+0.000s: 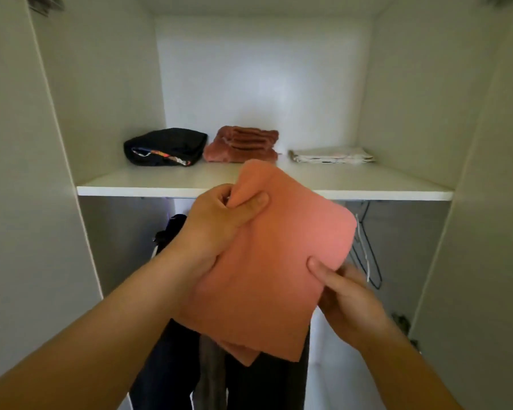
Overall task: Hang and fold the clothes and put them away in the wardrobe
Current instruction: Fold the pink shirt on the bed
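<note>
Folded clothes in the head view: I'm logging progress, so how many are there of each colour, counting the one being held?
Black folded garment, on the white shelf: 1
Rust-brown ribbed folded towel, on the shelf: 1
White patterned folded cloth, on the shelf: 1
Salmon-pink folded cloth, gripped by left hand and right hand: 1
Total: 4

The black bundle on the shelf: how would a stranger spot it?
Find the white shelf across the wardrobe. Three folded piles sit along its back. The black bundle is leftmost, the only dark one, next to a rust-red towel.
</note>
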Available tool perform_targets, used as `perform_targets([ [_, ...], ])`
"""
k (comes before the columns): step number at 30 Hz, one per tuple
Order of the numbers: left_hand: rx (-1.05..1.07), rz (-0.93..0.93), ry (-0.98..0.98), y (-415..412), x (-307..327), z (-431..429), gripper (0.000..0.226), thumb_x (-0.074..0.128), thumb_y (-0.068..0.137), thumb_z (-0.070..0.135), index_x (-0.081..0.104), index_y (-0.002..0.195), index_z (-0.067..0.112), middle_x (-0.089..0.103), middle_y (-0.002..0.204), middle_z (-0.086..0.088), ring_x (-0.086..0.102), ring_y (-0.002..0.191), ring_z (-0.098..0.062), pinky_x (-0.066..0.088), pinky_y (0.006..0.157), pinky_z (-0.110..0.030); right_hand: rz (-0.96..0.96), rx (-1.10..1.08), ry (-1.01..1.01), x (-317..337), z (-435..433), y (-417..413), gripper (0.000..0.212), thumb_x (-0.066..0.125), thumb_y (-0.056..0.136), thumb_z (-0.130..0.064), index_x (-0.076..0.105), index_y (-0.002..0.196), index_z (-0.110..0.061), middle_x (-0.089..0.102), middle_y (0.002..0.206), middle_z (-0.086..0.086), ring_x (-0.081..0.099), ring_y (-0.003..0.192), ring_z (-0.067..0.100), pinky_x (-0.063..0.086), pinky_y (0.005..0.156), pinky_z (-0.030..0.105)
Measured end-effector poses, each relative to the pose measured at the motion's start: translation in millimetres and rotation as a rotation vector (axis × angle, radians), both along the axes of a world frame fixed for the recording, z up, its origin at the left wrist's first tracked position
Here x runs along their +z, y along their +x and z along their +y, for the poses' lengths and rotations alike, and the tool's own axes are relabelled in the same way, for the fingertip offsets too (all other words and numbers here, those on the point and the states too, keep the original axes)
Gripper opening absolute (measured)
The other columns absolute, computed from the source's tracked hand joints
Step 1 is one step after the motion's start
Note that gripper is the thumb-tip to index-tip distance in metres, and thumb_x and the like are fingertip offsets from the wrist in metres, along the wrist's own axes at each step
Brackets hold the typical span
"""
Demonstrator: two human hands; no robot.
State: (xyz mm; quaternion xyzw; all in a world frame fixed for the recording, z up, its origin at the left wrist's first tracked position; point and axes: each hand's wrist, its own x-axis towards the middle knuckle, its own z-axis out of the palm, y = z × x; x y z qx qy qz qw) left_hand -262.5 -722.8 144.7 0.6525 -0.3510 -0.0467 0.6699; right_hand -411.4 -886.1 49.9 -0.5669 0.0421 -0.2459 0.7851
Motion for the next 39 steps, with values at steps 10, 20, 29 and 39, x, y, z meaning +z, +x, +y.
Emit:
perform_targets([
  [10, -0.187, 0.225, -0.037, 30, 77, -114, 0.041, 0.081, 0.079, 0.049, 0.076, 0.100, 0.014, 0.079, 0.092, 0.000, 0.076, 0.080, -0.015, 0.059, 0.063, -0.026, 0.071, -0.404, -0.353, 115, -78, 4, 0.044, 0.061, 0.096, -0.048, 0.053, 0.128, -0.019, 0.074, 0.117, -0.003, 0.072, 0.104, 0.012, 0.058, 0.089, 0.036],
  [20, -0.282, 0.181, 0.143, 108, 165, -246, 0.050, 0.084, 0.077, 0.049, 0.076, 0.109, 0.012, 0.079, 0.089, -0.005, 0.076, 0.076, -0.021, 0.061, 0.069, -0.033, -0.018, -0.533, -0.081, 201, -190, 73, 0.049, 0.065, 0.099, -0.021, 0.043, 0.140, -0.008, 0.067, 0.122, 0.014, 0.070, 0.101, 0.027, 0.062, 0.070, 0.037],
  [29, -0.033, -0.785, 0.717, 145, 158, -355, 0.063, 0.057, 0.093, 0.063, 0.052, 0.146, 0.028, 0.048, 0.153, -0.001, 0.048, 0.136, -0.020, 0.030, 0.102, -0.023, 0.513, -0.668, -0.436, 173, -248, 116, 0.028, 0.045, 0.097, -0.014, 0.066, 0.093, 0.005, 0.072, 0.070, 0.022, 0.072, 0.058, 0.032, 0.059, 0.048, 0.037],
  [39, -0.571, -0.969, 0.673, 139, 72, -347, 0.072, 0.063, 0.091, 0.060, 0.036, 0.152, 0.032, 0.046, 0.149, 0.018, 0.041, 0.137, 0.002, 0.026, 0.111, -0.008, 0.977, -0.693, -1.680, 186, -284, 135, 0.071, 0.064, 0.088, -0.040, 0.033, 0.152, -0.034, 0.029, 0.161, 0.003, 0.027, 0.148, 0.029, 0.029, 0.117, 0.049],
])
